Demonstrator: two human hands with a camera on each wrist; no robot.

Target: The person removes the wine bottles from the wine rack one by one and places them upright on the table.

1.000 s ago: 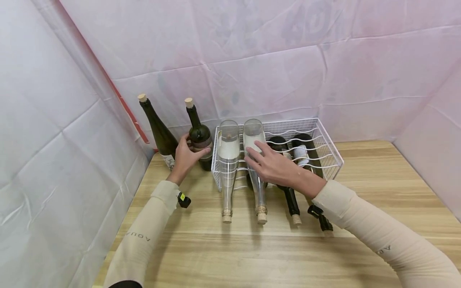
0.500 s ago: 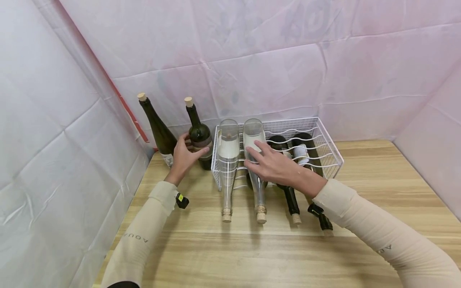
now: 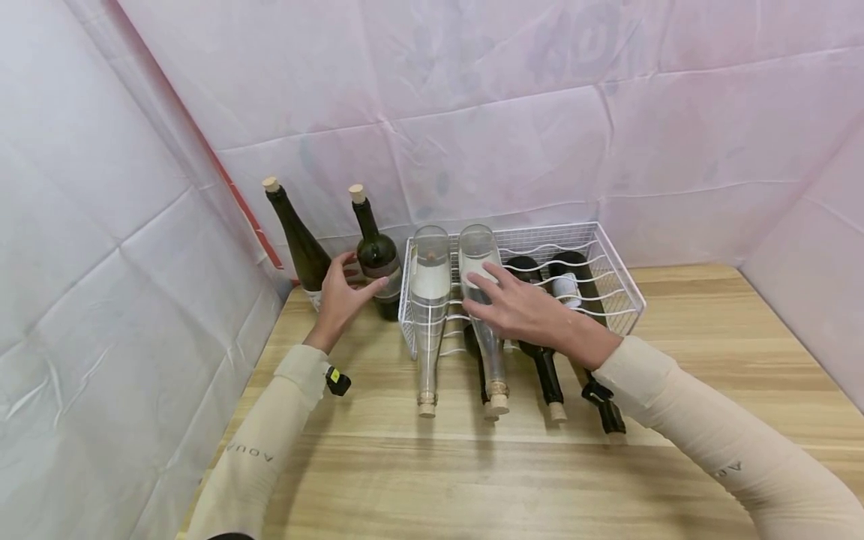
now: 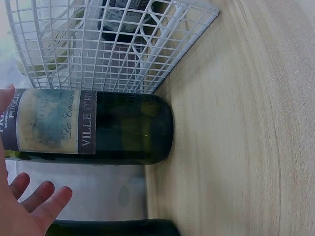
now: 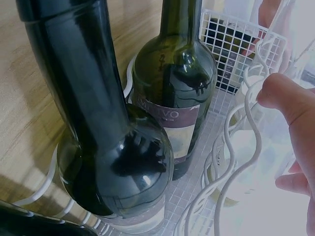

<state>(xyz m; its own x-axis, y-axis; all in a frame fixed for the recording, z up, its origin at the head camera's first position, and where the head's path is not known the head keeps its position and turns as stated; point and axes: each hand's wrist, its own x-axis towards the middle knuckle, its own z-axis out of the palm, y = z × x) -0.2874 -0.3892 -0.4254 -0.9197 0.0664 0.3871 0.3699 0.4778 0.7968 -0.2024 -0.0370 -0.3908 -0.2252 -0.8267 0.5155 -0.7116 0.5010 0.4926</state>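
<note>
My right hand [image 3: 523, 307] reaches over a clear glass bottle [image 3: 496, 367] on top of the white wire rack [image 3: 631, 300] and grips its upper side. That bottle lies tilted, its corked neck pointing toward me; a dark bottle's cork shows just under it. My left hand [image 3: 343, 300] stands spread beside an upright, corked dark green bottle [image 3: 367, 232]. In the left wrist view, a gap shows between my fingers [image 4: 54, 199] and this labelled bottle [image 4: 133, 128]. Left of it stands a taller corked green bottle [image 3: 300, 240], its base hidden behind my left hand.
Another clear bottle [image 3: 427, 322] lies at the rack's left end. Further right, dark bottles [image 3: 548, 379] lie inside it under wavy wires, necks over the wooden table [image 3: 432, 480]. White sheeting [image 3: 486, 142] hangs behind and at the left.
My left hand has drawn slightly back from the dark green bottle. The clear bottle under my right hand has shifted, its neck moving right and uncovering a dark neck and cork beneath.
</note>
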